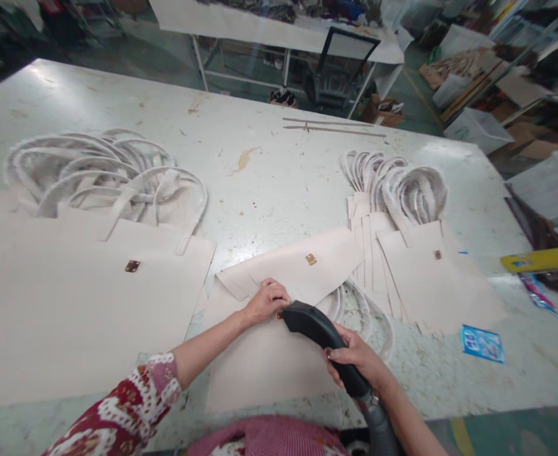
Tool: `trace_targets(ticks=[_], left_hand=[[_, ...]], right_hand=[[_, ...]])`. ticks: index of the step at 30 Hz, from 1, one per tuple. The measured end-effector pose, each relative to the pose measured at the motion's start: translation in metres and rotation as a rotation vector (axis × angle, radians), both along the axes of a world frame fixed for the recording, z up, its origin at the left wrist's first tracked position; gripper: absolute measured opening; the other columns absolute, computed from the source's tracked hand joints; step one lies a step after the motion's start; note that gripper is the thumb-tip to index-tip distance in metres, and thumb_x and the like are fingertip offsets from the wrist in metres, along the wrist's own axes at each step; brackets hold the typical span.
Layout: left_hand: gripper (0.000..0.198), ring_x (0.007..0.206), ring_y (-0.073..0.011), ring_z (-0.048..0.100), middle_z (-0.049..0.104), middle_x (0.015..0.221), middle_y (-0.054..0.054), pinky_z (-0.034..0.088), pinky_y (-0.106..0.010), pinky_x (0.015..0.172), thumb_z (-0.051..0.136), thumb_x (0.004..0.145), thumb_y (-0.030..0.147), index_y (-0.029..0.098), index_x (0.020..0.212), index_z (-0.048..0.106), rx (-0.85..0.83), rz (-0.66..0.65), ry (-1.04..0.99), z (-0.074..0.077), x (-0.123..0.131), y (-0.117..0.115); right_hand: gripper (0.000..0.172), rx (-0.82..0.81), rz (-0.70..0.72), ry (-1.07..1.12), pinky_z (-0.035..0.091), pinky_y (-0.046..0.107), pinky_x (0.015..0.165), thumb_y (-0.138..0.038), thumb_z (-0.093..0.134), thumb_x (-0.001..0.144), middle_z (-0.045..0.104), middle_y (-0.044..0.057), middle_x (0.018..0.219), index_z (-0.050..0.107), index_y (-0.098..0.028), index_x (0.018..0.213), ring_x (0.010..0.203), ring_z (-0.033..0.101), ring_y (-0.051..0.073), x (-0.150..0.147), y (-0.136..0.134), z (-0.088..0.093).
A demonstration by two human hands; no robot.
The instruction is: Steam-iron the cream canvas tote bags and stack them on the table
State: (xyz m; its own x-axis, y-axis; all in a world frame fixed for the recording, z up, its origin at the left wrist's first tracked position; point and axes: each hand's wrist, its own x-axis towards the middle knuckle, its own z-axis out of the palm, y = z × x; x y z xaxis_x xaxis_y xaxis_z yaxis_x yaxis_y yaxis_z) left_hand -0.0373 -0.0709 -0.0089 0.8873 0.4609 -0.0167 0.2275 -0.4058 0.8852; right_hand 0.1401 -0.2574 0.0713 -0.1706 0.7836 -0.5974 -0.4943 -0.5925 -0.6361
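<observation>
A beige bag point(269, 373) lies in front of me, its upper panel folded back, with a gold metal plate point(311, 259) on that flap. My left hand point(266, 301) rests on the bag with curled fingers pinched at its fold, beside a second small metal plate point(280, 315). Gripped in my right hand point(355, 358) is a curved black tool point(314, 324) with a grey lower part. The tool's tip meets the bag right by my left fingertips and partly covers the small plate. Looped handles point(374, 323) stick out at the bag's right.
Large beige bags with fuzzy handles point(102, 171) lie at left. Fanned smaller bags point(421, 272) lie at right, near a blue packet point(482, 344) and a yellow object point(542, 259). Thin strips point(334, 130) lie farther back. A chair point(338, 69) stands beyond the table point(259, 183).
</observation>
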Motion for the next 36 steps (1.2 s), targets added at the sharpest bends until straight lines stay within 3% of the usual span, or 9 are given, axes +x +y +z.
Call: trace_targets(ticks=[3,7,10,13,19,23,27,32,36], left_hand=[[0.021,0.074,-0.0112,0.054,0.061,0.069,0.002,0.029,-0.03,0.088,0.05,0.081,0.024,0.017,0.065,0.061,-0.081,0.069,-0.04,-0.001,0.003,-0.004],[0.017,0.069,-0.012,0.053,0.06,0.067,0.0,0.038,-0.024,0.07,0.048,0.077,0.022,0.015,0.069,0.061,-0.243,0.197,-0.073,0.019,0.012,0.003],[0.014,0.069,-0.0117,0.052,0.06,0.072,0.0,0.038,-0.022,0.066,0.052,0.074,0.025,0.014,0.075,0.061,-0.307,0.422,-0.173,0.041,0.022,0.031],[0.015,0.067,-0.0108,0.05,0.058,0.071,0.001,0.038,-0.021,0.065,0.058,0.069,0.028,0.014,0.075,0.061,-0.35,0.695,-0.305,0.051,0.03,0.072],[0.01,0.059,-0.0086,0.046,0.05,0.063,0.004,0.039,-0.019,0.059,0.055,0.067,0.025,0.015,0.07,0.053,-0.386,0.965,-0.351,0.019,0.024,0.123],[0.009,0.054,-0.0092,0.047,0.045,0.058,0.005,0.044,-0.022,0.053,0.048,0.069,0.024,0.017,0.067,0.042,-0.477,1.038,-0.327,-0.01,0.024,0.109],[0.009,0.053,-0.0091,0.049,0.045,0.059,0.005,0.047,-0.025,0.053,0.043,0.072,0.025,0.018,0.07,0.038,-0.557,1.047,-0.337,-0.023,0.033,0.085],[0.007,0.058,-0.0116,0.051,0.044,0.061,0.004,0.047,-0.027,0.057,0.041,0.075,0.025,0.019,0.072,0.038,-0.474,1.175,-0.365,-0.011,0.02,0.116],[0.017,0.092,-0.0155,0.049,0.049,0.09,-0.002,0.042,-0.031,0.081,0.043,0.074,0.017,0.02,0.092,0.042,-0.216,1.38,-0.414,0.015,-0.006,0.16]], right_hand=[[0.065,0.02,-0.041,-0.003,0.04,0.021,0.034,-0.024,0.063,0.064,0.05,-0.003,0.067,0.038,-0.023,0.124,0.042,0.05,0.01,-0.006,0.012,0.001],[0.068,0.104,-0.085,-0.15,0.039,0.021,0.038,-0.027,0.062,0.067,0.052,-0.003,0.063,0.034,-0.022,0.128,0.043,0.048,0.01,-0.002,0.017,0.033],[0.071,0.133,-0.13,-0.318,0.038,0.022,0.041,-0.029,0.064,0.067,0.051,-0.003,0.06,0.033,-0.02,0.13,0.045,0.046,0.01,0.005,0.006,0.06],[0.077,0.042,-0.072,-0.489,0.041,0.023,0.045,-0.026,0.065,0.064,0.055,-0.002,0.068,0.029,-0.021,0.133,0.049,0.047,0.01,0.003,0.001,0.069],[0.073,0.005,0.028,-0.624,0.042,0.022,0.045,-0.02,0.056,0.068,0.056,-0.004,0.067,0.027,-0.023,0.135,0.048,0.046,0.009,-0.024,0.035,0.051],[0.073,0.033,0.043,-0.657,0.043,0.022,0.044,-0.021,0.054,0.069,0.053,-0.006,0.058,0.024,-0.027,0.135,0.045,0.048,0.009,-0.037,0.064,0.054],[0.069,0.085,0.114,-0.786,0.043,0.023,0.042,-0.023,0.053,0.07,0.051,-0.008,0.051,0.028,-0.031,0.134,0.042,0.049,0.011,-0.041,0.108,0.045],[0.066,0.072,0.201,-0.908,0.041,0.022,0.037,-0.02,0.05,0.067,0.052,-0.006,0.052,0.035,-0.029,0.13,0.039,0.051,0.013,-0.039,0.164,0.011],[0.071,0.001,0.236,-0.974,0.042,0.023,0.04,-0.023,0.051,0.067,0.051,-0.006,0.049,0.029,-0.028,0.134,0.041,0.053,0.014,-0.043,0.175,-0.001]])
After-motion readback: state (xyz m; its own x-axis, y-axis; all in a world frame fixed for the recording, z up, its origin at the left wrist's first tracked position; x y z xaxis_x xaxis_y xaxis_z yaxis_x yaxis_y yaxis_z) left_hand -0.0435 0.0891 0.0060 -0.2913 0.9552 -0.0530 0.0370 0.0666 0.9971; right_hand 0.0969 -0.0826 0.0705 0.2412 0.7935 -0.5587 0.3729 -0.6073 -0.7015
